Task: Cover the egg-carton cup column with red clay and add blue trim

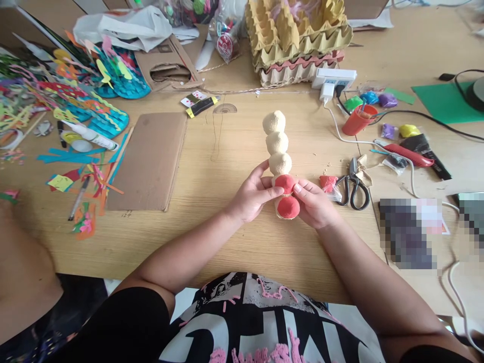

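Between my hands is a strip of egg-carton cups (pixel 277 142), a row of several rounded bumps pointing away from me. The far bumps are bare cream cardboard; the two nearest me are coated in red clay (pixel 288 207). My left hand (pixel 256 194) grips the strip's left side, its thumb on the nearer edge of the upper red bump. On the other side, my right hand (pixel 313 200) pinches that same bump's right edge with thumb and fingertips. A small packet of red clay (pixel 328 184) and black-handled scissors (pixel 354 186) lie just right of my right hand.
A cardboard sheet (pixel 145 161) lies to the left, with paper strips and a glue bottle (pixel 94 136) beyond it. Stacked egg trays (pixel 298 45) stand at the back near a power strip (pixel 335 78). A red cup (pixel 359 121), clay packets and a white cable are at right.
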`<state>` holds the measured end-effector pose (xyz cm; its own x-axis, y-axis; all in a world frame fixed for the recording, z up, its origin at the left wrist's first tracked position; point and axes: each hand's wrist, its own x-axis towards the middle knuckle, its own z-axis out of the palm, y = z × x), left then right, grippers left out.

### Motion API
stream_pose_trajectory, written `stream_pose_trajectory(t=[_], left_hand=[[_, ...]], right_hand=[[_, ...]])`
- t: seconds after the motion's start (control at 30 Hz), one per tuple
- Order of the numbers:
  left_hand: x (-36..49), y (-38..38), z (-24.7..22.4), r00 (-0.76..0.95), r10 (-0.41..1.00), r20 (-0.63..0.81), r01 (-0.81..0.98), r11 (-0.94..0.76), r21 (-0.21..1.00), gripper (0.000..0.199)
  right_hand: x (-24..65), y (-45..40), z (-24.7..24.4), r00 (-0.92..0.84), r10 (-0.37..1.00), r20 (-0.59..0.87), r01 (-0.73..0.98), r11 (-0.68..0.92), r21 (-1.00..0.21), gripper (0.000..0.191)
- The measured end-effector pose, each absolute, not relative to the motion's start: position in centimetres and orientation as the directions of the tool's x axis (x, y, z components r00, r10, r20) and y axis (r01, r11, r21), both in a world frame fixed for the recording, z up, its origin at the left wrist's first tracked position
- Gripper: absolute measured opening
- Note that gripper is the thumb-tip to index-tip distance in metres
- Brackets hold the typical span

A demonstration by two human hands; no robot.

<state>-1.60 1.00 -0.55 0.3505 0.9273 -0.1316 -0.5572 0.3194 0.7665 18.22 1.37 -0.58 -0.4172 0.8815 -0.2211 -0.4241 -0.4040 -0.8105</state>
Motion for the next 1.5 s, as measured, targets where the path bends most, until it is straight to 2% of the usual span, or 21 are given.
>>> stream_pose_trajectory(t=[0.1, 0.2, 0.33, 0.63, 0.87, 1.03, 1.2, 1.37, 1.5], left_hand=[[-2.0, 1.3, -0.1, 0.383, 0.920, -0.082, -0.532, 0.293, 0.794, 0.105], [-2.2, 1.5, 0.1, 0.419, 0.905, -0.072, -0.557, 0.319, 0.767, 0.098], [-2.0, 1.3, -0.1, 0.396, 0.915, -0.084, -0.604, 0.328, 0.726, 0.089], [-2.1, 1.0, 0.3, 0.405, 0.909, -0.095, -0.591, 0.339, 0.732, 0.087], [-2.1, 1.1, 0.3, 0.390, 0.915, -0.099, -0.598, 0.334, 0.729, 0.076], [-2.2, 1.0, 0.5, 0.388, 0.911, -0.138, -0.588, 0.361, 0.724, 0.070], [-2.3, 1.0, 0.5, 0.405, 0.905, -0.131, -0.595, 0.370, 0.713, 0.066], [-2.3, 1.2, 0.2, 0.413, 0.903, -0.119, -0.561, 0.355, 0.748, 0.067], [-2.2, 1.4, 0.0, 0.388, 0.907, -0.162, -0.565, 0.373, 0.736, 0.060]], right_hand=[[18.2, 1.3, -0.5, -0.462, 0.866, -0.193, -0.433, -0.409, -0.803, 0.050], [17.9, 1.0, -0.6, -0.445, 0.875, -0.192, -0.458, -0.407, -0.791, 0.046], [17.7, 0.8, -0.8, -0.445, 0.876, -0.188, -0.480, -0.411, -0.775, 0.042], [17.8, 0.7, -0.9, -0.438, 0.883, -0.169, -0.471, -0.385, -0.794, 0.040], [17.7, 0.7, -1.0, -0.420, 0.893, -0.163, -0.485, -0.373, -0.791, 0.038], [17.7, 0.6, -0.6, -0.442, 0.883, -0.160, -0.471, -0.380, -0.796, 0.048], [17.5, 0.3, -1.0, -0.416, 0.893, -0.173, -0.493, -0.381, -0.782, 0.038], [17.2, 0.2, -0.6, -0.402, 0.898, -0.176, -0.512, -0.380, -0.770, 0.041], [17.4, 0.3, -0.3, -0.433, 0.888, -0.156, -0.464, -0.368, -0.806, 0.043]])
